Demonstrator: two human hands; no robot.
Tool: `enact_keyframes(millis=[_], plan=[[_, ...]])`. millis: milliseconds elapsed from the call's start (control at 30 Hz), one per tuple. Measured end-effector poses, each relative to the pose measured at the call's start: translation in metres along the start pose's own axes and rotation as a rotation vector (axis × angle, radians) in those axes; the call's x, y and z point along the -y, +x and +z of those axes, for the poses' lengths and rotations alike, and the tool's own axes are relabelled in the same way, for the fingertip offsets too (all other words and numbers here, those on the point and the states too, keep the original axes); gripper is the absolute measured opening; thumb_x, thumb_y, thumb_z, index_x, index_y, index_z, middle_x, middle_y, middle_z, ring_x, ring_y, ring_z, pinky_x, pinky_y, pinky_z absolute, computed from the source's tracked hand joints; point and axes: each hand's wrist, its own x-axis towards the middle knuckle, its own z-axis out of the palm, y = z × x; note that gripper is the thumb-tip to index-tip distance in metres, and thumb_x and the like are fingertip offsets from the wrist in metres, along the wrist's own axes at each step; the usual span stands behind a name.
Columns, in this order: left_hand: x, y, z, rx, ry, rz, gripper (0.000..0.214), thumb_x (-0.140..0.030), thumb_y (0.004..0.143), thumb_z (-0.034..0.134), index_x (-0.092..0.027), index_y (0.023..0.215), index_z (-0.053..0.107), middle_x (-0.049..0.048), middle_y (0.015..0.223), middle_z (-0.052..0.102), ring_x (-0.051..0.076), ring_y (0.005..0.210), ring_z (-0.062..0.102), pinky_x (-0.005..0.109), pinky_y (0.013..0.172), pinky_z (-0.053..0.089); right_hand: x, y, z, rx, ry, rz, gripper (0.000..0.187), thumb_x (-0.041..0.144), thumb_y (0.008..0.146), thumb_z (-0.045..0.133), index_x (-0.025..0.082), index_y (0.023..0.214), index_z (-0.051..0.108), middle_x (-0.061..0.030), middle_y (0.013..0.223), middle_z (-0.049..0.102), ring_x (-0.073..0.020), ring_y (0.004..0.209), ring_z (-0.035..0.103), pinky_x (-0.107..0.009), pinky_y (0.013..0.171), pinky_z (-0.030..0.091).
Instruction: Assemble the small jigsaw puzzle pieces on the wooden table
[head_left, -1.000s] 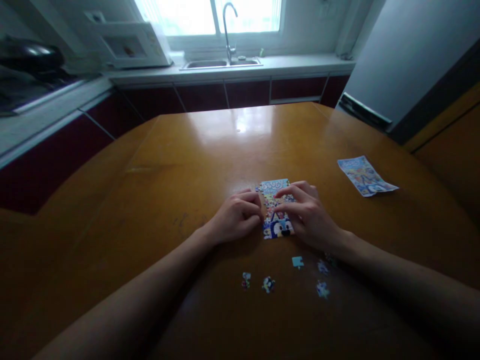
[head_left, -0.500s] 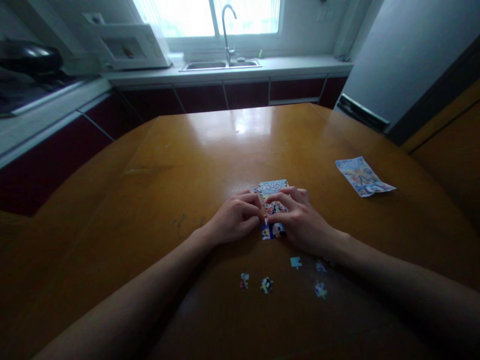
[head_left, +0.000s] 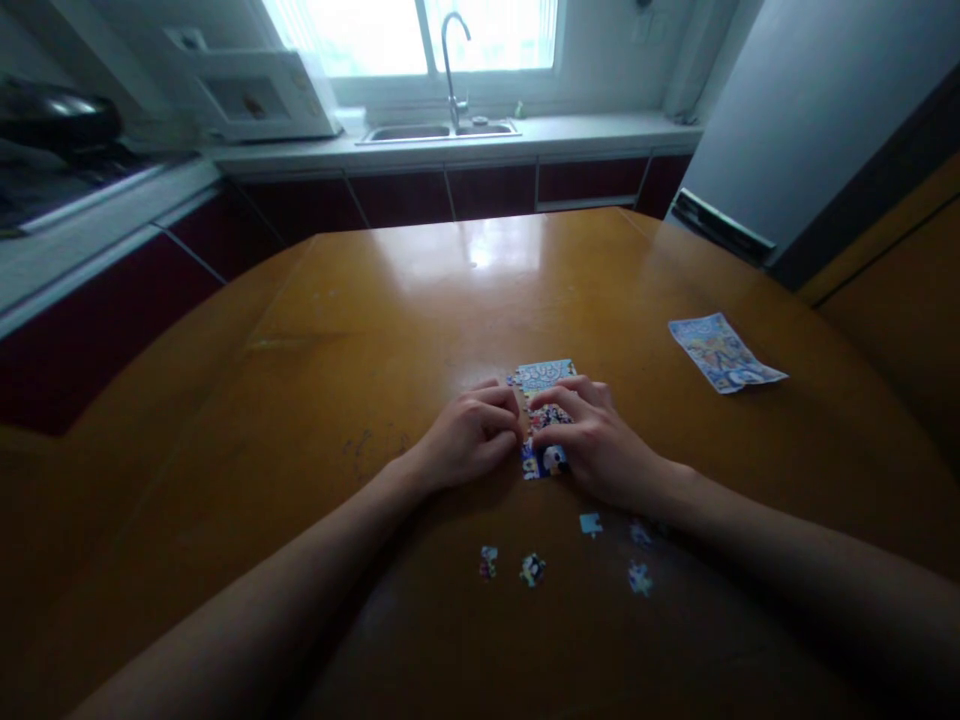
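A partly joined jigsaw puzzle (head_left: 546, 374) lies flat on the wooden table, with light blue at its far end and dark blue at its near end. Curled fingers of my left hand (head_left: 474, 435) are closed at its left edge; whatever sits between them is hidden. My right hand (head_left: 596, 435) covers the right side, fingers bent and pressed onto the puzzle. Nearer to me lie loose pieces: a plain light-blue piece (head_left: 591, 525), a dark-and-yellow piece (head_left: 532, 570), a narrow multicoloured piece (head_left: 488, 562) and a pale bluish piece (head_left: 639, 578). Another pale piece (head_left: 640, 533) lies beside my right wrist.
A printed picture sheet (head_left: 726, 352) with a curled corner lies to the right on the wooden table (head_left: 360, 330). Beyond the table are a sink (head_left: 409, 132) with a tall tap, a white microwave (head_left: 259, 95), a dark pan (head_left: 60, 120) and a fridge (head_left: 817, 110).
Both hands stay almost in place at the puzzle. The left fingertips have drawn back very slightly from its left edge. The loose pieces lie as before; the view has shifted a little.
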Motion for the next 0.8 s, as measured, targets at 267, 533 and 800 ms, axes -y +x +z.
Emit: enact_keyframes(millis=[267,533,800], plan=[[0.001,0.001,-0.002,-0.152,-0.015,-0.018,0.028,-0.008,0.081,0.051,-0.02,0.068,0.073,0.0021,0.075,0.06,0.016,0.079,0.055,0.032,0.076,0.045,0.006,0.006,-0.032,-0.117,0.123,0.076,0.034,0.0,0.083,0.054,0.025,0.097,0.072,-0.0065,0.123,0.061,-0.0263,0.119,0.049,-0.047,0.098,0.04],[0.005,0.001,-0.001,-0.222,-0.015,-0.046,0.026,-0.01,0.076,0.05,-0.02,0.066,0.072,0.0025,0.075,0.06,0.017,0.078,0.056,0.031,0.073,0.045,0.016,-0.058,-0.075,-0.047,0.0,0.111,0.012,0.016,0.086,0.068,0.026,0.091,0.072,-0.0066,0.121,0.063,-0.0298,0.117,0.05,-0.052,0.095,0.043],[0.008,0.002,0.0,-0.235,-0.014,-0.046,0.027,-0.009,0.075,0.05,-0.019,0.066,0.073,0.0027,0.076,0.06,0.016,0.079,0.056,0.031,0.074,0.046,0.03,-0.108,-0.068,0.04,-0.027,0.207,0.013,0.017,0.085,0.068,0.026,0.093,0.073,-0.0082,0.12,0.064,-0.03,0.118,0.05,-0.053,0.095,0.043]])
